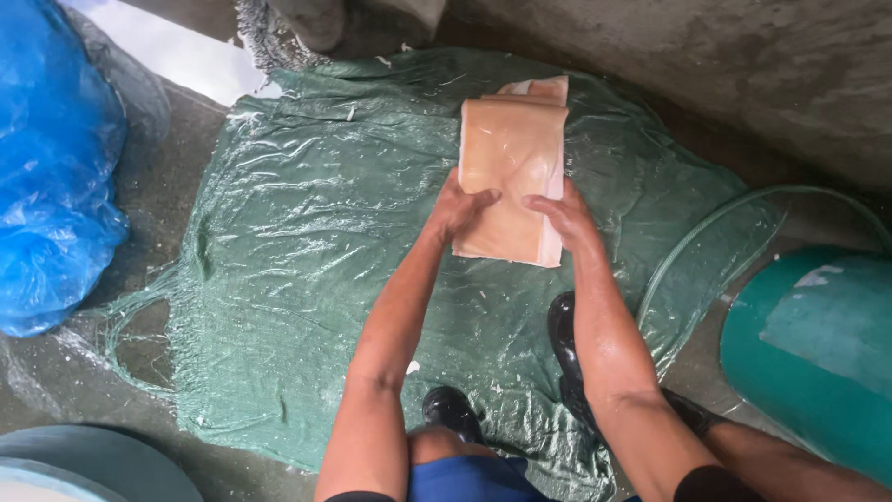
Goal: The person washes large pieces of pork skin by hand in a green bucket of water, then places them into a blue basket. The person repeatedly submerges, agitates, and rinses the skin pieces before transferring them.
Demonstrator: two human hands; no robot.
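Below, both hands (511, 216) press a tan slab (509, 167), apparently wet, on green netting (297, 279).

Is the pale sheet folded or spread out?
Folded: the pale sheet lies doubled in layers on the green net, under both hands.

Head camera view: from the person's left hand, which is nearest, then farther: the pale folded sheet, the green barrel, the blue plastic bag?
1. Pale folded sheet: under the left hand, touching.
2. Green barrel: lower right.
3. Blue plastic bag: far left edge.

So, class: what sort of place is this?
Probably a wet outdoor work yard: bare wet concrete floor, a green woven net spread on it, a green hose. Both hands press pale folded sheets.
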